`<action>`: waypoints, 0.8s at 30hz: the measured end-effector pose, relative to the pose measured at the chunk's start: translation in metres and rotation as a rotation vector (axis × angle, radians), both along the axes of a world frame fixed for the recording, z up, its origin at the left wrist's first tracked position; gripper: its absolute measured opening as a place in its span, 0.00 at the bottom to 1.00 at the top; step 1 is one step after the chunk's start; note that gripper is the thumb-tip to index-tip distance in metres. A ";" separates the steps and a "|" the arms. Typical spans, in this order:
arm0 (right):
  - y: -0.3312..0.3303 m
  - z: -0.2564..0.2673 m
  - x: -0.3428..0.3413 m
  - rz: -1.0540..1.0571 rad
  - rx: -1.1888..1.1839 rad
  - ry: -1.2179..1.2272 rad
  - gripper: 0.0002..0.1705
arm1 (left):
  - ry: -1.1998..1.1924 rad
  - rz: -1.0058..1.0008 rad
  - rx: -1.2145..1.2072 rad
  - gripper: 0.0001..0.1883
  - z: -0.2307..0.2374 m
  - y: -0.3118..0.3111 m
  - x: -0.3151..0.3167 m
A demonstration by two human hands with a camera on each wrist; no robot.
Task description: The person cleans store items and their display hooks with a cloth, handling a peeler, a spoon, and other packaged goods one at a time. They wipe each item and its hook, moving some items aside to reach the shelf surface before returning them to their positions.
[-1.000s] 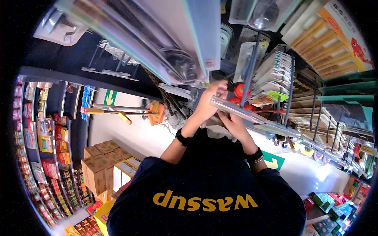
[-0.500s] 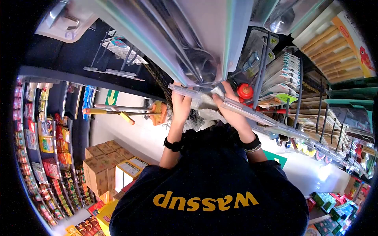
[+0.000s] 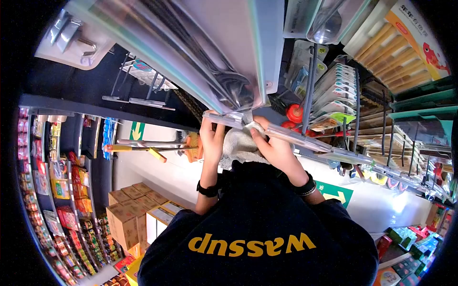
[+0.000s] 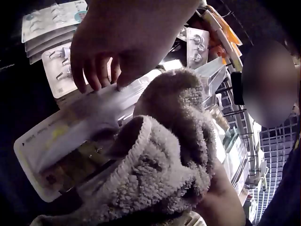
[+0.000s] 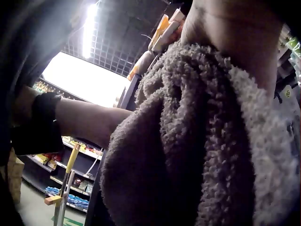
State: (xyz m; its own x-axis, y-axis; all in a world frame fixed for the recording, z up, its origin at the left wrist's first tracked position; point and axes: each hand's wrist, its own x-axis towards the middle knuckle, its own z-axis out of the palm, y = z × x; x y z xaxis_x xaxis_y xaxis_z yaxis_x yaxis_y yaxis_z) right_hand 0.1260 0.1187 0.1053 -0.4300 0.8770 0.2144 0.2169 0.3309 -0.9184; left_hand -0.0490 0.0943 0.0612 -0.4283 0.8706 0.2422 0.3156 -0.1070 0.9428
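Observation:
In the head view my left hand (image 3: pixel 213 143) grips the left end of a clear plastic strip (image 3: pixel 222 119), its fingers going up behind it. The left wrist view shows those fingers bent down at the edge of a clear-fronted pack (image 4: pixel 61 141). My right hand (image 3: pixel 278 150) holds a fluffy grey cloth (image 3: pixel 238 143) bunched up, close under the strip and to the right of the left hand. The cloth (image 5: pixel 178 141) hangs in folds and fills most of the right wrist view, hiding the right fingers there.
Large packed ladles (image 3: pixel 234 86) hang just ahead, over the hands. Small packs (image 3: pixel 334 95) on metal hooks and chopstick packs (image 3: pixel 391 52) hang to the right. Cardboard boxes (image 3: pixel 126 219) are stacked on the floor at left, near a broom (image 3: pixel 193 145).
The left hand has come down and left from beside the right hand to the left end of the strip. The right hand has shifted slightly with the cloth, which shows more fully now.

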 end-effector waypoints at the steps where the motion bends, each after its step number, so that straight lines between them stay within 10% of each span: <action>1: -0.001 0.006 0.001 0.015 -0.044 -0.072 0.14 | 0.003 -0.003 0.000 0.04 0.002 -0.001 0.000; 24: -0.027 -0.004 0.059 -0.211 0.082 -0.150 0.09 | 0.170 -0.356 0.013 0.05 0.042 -0.008 0.047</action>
